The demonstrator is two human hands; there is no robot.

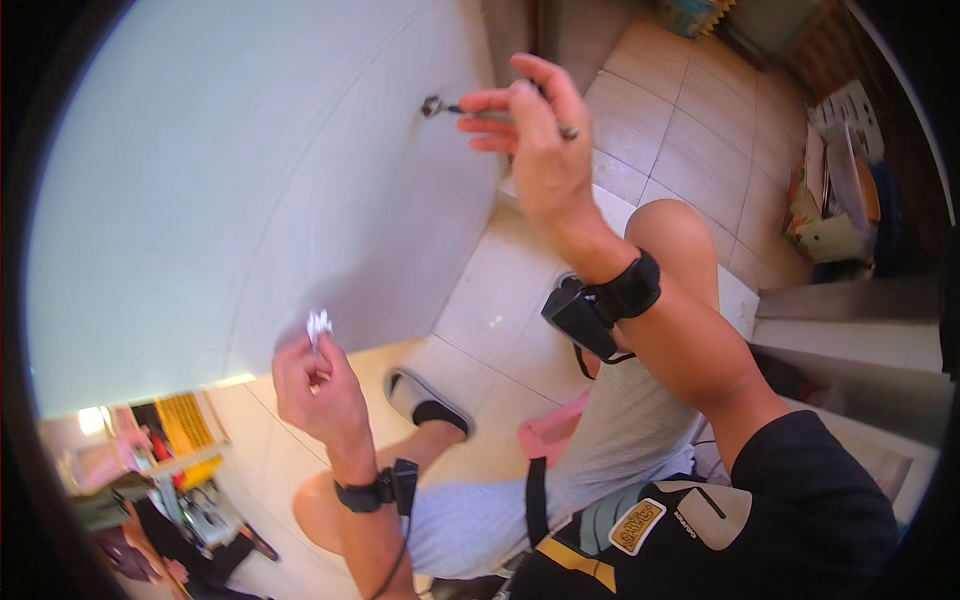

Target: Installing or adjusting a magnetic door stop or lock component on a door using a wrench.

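Observation:
My right hand (545, 130) is raised at a large white door-like panel (230, 180). Between its thumb and fingers lies a slim dark metal tool (568, 132), mostly hidden by the fingers. At the far end of the tool, against the panel near its edge, is a small round metal piece (432, 106); whether it belongs to the tool or to the panel I cannot tell. Lower down, my left hand (322, 390) pinches a small shiny silvery piece (319, 325) close to the panel's surface. Its exact kind is blurred by glare.
Below the panel's lower left edge stands an open drawer or box (185, 430) of mixed items. A pink object (552, 428) lies on the tiled floor (490, 310) by my legs. At the far right is a box of papers (840, 190).

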